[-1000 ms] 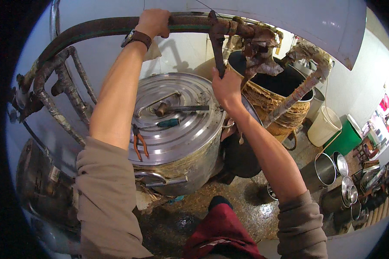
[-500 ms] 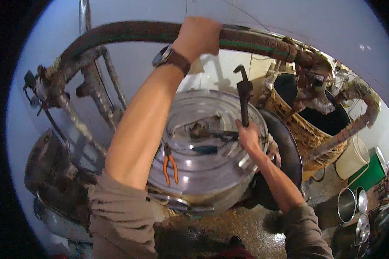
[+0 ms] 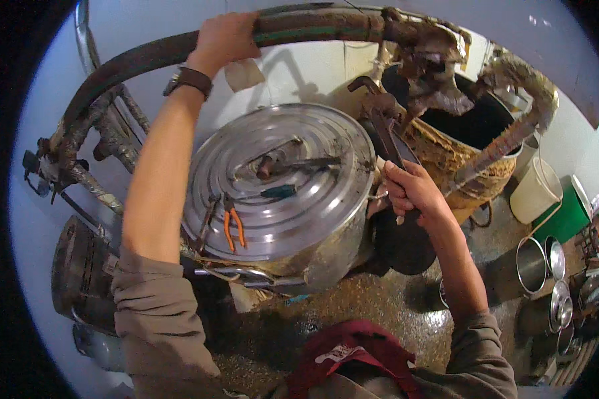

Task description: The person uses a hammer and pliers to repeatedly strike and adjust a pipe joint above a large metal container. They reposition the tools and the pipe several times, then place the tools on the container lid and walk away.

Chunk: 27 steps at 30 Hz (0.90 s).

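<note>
My left hand is wrapped over a thick dark hose-like pipe that arches across the top; a brown-strapped watch is on that wrist. My right hand closes round the handle of a rusty pipe wrench, its hooked jaw pointing up and away. The jaw is near a crusted pipe fitting; whether they touch, I cannot tell. Below my arms is a large pot's ridged metal lid. On it lie orange-handled pliers, a teal-handled screwdriver and a dark slim tool.
Behind the wrench stands a big open vat with a crusted yellowish-brown side. At right are a white bucket, a green bucket and several metal pots. A dark drum is at left. The floor looks wet.
My view has shifted right. The pipe wrench in my right hand has moved from over the lid to beyond its right edge, tilting toward the fitting. My left hand still grips the pipe.
</note>
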Each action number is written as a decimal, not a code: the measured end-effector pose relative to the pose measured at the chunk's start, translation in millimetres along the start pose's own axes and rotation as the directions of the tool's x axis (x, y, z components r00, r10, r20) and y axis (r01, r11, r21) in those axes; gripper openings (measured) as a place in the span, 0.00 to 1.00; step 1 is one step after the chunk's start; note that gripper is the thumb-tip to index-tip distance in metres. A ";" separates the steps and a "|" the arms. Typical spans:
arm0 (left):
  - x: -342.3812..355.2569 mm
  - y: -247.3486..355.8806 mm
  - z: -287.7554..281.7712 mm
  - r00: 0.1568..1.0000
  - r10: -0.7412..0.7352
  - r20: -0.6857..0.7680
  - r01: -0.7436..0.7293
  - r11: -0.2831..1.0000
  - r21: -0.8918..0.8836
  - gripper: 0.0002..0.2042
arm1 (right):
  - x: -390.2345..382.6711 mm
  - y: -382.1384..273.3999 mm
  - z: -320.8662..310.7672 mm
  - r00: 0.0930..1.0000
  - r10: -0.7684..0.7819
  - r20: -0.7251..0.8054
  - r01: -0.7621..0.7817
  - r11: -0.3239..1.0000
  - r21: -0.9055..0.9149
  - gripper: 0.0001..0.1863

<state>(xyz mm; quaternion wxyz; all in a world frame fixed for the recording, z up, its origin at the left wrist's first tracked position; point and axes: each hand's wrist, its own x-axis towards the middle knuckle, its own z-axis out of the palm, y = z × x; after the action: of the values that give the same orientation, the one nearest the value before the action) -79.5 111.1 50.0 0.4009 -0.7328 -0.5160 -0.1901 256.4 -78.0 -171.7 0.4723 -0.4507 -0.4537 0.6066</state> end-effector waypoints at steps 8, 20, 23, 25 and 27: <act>9.1 6.2 -10.1 0.931 -0.106 0.349 0.041 0.982 0.187 0.38 | -28.1 64.6 -8.3 0.971 0.168 0.170 -0.197 0.965 0.173 0.17; -0.3 -1.9 5.1 0.999 0.032 0.010 -0.033 0.997 0.076 0.36 | -16.0 105.4 27.3 0.865 0.015 0.501 -0.349 0.734 0.582 0.08; 0.0 4.6 0.1 0.996 0.004 0.088 -0.019 0.985 0.170 0.28 | -52.3 125.8 33.0 0.926 0.074 0.369 -0.262 0.831 0.491 0.08; -1.9 0.3 0.2 0.998 0.050 0.040 -0.053 0.995 0.084 0.26 | -93.0 149.3 41.4 0.971 0.141 0.196 -0.216 0.867 0.448 0.09; -5.1 -7.9 4.6 0.983 0.177 -0.050 -0.173 0.982 0.076 0.25 | -135.6 177.7 53.3 0.984 0.158 0.084 -0.179 0.878 0.445 0.09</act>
<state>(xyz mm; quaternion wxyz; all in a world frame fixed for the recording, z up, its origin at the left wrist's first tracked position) -89.2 112.8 46.8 0.4564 -0.7549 -0.4443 -0.1564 195.3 -243.0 -319.4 0.4989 -0.3530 -0.2704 0.7439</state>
